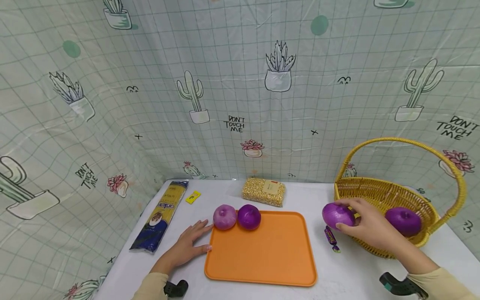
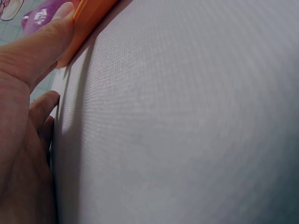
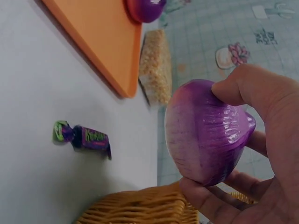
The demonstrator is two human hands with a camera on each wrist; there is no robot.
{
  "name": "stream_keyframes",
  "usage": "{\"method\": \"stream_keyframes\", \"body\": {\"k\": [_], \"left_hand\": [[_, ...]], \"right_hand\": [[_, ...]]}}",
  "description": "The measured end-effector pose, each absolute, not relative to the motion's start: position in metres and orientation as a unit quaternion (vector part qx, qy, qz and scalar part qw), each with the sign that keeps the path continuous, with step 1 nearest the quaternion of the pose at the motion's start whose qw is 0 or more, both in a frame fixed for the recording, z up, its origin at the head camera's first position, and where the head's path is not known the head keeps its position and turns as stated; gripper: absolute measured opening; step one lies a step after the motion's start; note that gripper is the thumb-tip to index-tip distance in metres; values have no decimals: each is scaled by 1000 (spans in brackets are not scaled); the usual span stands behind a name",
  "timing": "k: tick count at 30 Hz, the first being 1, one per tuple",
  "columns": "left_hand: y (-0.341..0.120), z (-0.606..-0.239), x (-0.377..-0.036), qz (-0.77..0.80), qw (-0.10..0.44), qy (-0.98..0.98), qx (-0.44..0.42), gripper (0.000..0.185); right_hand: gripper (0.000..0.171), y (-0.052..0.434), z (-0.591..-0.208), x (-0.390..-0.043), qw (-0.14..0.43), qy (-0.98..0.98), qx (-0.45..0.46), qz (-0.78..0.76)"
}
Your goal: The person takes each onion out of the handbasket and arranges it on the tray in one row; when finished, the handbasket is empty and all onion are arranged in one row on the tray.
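My right hand (image 1: 365, 221) grips a shiny purple onion (image 1: 338, 215) between thumb and fingers, raised beside the basket's left rim. Its pale base and pointed tip show in the right wrist view. Inside the yellow wicker basket (image 1: 390, 188) lies another purple onion (image 1: 403, 221). On the far left corner of the orange tray (image 1: 262, 254) sit a paler onion (image 1: 225, 217) and a darker one (image 1: 249, 217), side by side. My left hand (image 1: 189, 243) rests at the tray's left edge, fingers extended on the table and thumb touching the rim.
Between tray and basket lies a purple wrapped candy (image 1: 331, 239). A bag of yellow kernels (image 1: 263, 191) stands behind the tray. At the left are a blue and gold packet (image 1: 160, 216) and a small yellow packet (image 1: 193, 197). The basket's tall handle (image 1: 403, 141) arches above it.
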State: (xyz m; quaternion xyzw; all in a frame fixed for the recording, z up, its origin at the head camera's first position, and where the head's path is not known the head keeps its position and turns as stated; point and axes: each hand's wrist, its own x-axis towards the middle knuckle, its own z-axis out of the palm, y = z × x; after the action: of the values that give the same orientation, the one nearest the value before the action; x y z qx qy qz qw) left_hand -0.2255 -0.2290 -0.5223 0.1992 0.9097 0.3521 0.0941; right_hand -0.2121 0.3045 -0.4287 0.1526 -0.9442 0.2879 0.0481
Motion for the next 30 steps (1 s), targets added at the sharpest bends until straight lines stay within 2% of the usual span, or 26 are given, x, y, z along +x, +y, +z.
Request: {"method": "stream_keyframes", "body": {"k": [6,30], "left_hand": [[-229,-522,-225,354,95,909,197,69],[-229,-527,-228,355,102,909,192,71]], "right_hand": [[62,295,-436,-214,61,-943,165,284],[54,254,-469,-221,55,-937,189,290]]}}
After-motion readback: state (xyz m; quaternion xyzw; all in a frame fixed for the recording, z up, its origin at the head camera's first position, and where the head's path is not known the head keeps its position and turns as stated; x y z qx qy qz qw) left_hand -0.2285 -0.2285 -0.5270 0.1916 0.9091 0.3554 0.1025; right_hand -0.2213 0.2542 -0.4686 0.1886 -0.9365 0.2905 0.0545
